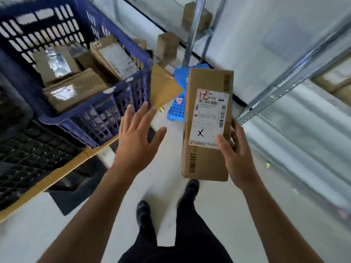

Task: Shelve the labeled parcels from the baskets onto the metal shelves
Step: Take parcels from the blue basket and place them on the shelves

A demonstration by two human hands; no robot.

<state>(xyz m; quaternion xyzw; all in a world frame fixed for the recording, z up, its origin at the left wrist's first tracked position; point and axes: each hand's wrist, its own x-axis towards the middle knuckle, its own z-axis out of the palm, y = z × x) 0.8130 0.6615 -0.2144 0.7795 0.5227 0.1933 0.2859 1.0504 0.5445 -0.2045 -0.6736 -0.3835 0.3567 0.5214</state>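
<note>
Beside metal shelf [284, 80]: right hand [234, 149] fingers clamp long cardboard parcel [207, 126]; left hand [136, 137] splayed.

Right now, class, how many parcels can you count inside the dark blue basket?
3 clearly: the back-left parcel, the front parcel, and the labelled parcel leaning by the right wall of the dark blue basket. More may be hidden between or under them.

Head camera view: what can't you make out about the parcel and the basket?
All head view:
- Fine print on the label: too small, blurred.
- Fingers of the right hand: mostly behind the parcel.
- Labels inside the blue basket: glare, blur.
- The metal shelves: cut by the right edge.
</note>
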